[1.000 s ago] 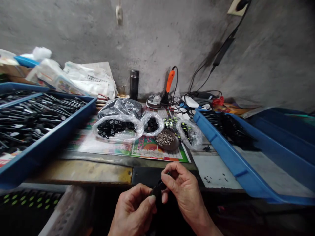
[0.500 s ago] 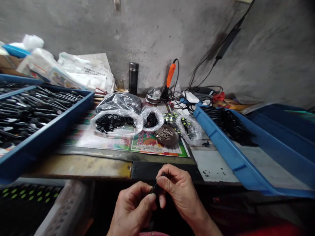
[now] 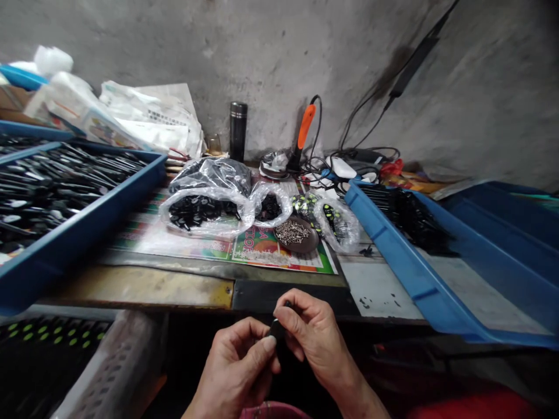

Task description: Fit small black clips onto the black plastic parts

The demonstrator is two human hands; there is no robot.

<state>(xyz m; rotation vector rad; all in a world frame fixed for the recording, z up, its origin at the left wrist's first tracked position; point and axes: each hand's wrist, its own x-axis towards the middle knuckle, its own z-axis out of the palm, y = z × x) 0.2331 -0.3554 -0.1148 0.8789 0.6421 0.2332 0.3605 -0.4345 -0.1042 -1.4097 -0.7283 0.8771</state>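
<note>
Just in front of the table edge, my left hand (image 3: 242, 358) pinches a small black part (image 3: 276, 329) between thumb and forefinger. My right hand (image 3: 312, 334) closes on the upper end of the same part, its thumb and forefinger pressed together. Fingers cover most of the part, so its exact kind is unclear. Beyond the hands, a round brown dish (image 3: 308, 243) holds many small metal pins or screws. Clear plastic bags (image 3: 205, 228) of small black pieces lie open behind it, beside a bag (image 3: 345, 233) of black pieces with yellow-green spots.
A blue tray (image 3: 117, 203) heaped with long black pieces stands at left. Another blue tray (image 3: 406, 279) at right holds black pieces. Near the wall are a dark flask (image 3: 238, 132), an orange-handled tool (image 3: 306, 127) and cables. Below left sits a pale crate (image 3: 102, 361).
The view has tipped slightly, shifting the table upward in the picture. Both hands keep hold of the black part, with the right fingers turned a little around its upper end.
</note>
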